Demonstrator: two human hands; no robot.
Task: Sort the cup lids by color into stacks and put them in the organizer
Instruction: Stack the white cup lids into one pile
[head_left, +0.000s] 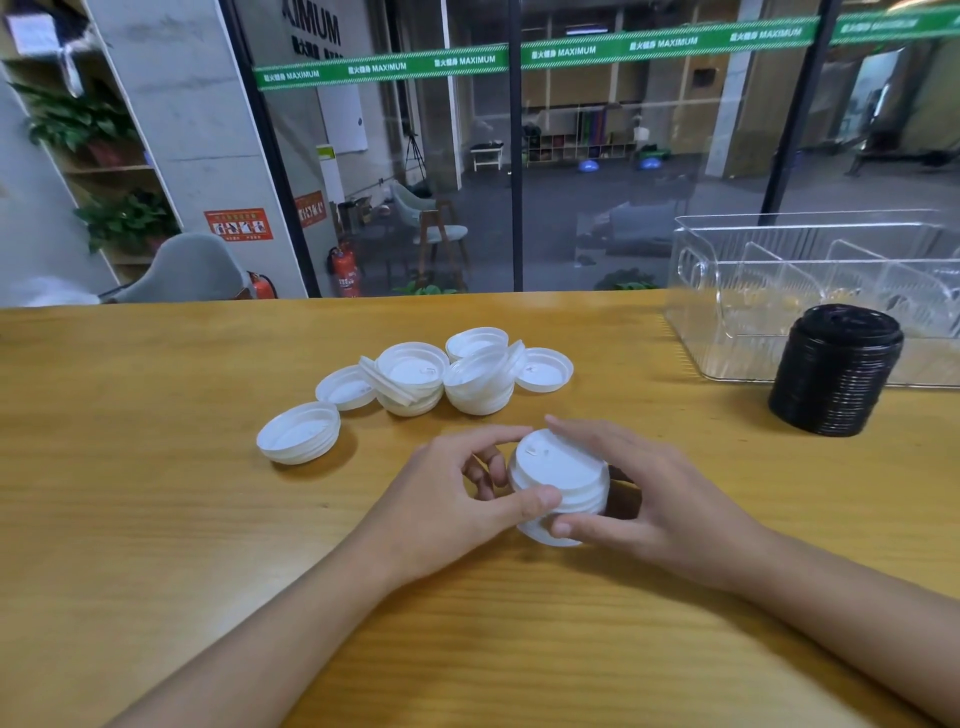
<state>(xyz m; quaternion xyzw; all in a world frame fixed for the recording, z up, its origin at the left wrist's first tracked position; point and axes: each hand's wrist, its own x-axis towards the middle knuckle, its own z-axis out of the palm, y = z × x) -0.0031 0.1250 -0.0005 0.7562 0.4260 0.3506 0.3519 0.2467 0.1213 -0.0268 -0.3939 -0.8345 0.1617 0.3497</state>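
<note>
A short stack of white lids (558, 475) sits on the wooden table (156, 519) between both hands. My left hand (457, 499) grips its left side, thumb on the front rim. My right hand (639, 499) holds its right side with fingers over the top edge. Several loose white lids (447, 376) lie upside down in a cluster behind, one apart (298, 431) at the left. A tall stack of black lids (836, 382) stands at the right, in front of the clear organizer (727, 312), whose compartments appear to hold no lids.
A glass wall runs along the table's far edge. A grey chair (187, 270) stands beyond the table at the back left.
</note>
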